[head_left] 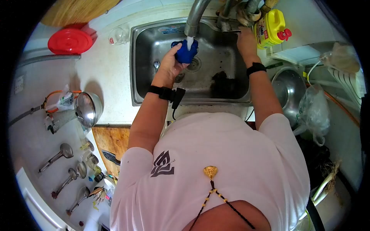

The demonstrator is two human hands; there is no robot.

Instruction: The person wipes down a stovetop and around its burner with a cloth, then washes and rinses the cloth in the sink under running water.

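My left hand [172,63] is closed round a bunched blue cloth [185,54], held over the sink [133,73] beneath the faucet spout [194,19]. A white stream of water [190,43] falls from the spout onto the cloth. At the sink's back right corner my right hand [246,43] grips the faucet handle [231,27]; part of its fingers is hidden. Below the cloth is the drain [194,64]. A dark clump [222,84], its kind unclear, lies at the right of the basin.
A yellow bottle with a red cap [271,29] stands at the back right. To the sink's right is a metal bowl [289,88] beside a plastic bag [314,107]. On the left are a glass [119,35], a red lid-like disc [70,41] and hanging ladles [65,151].
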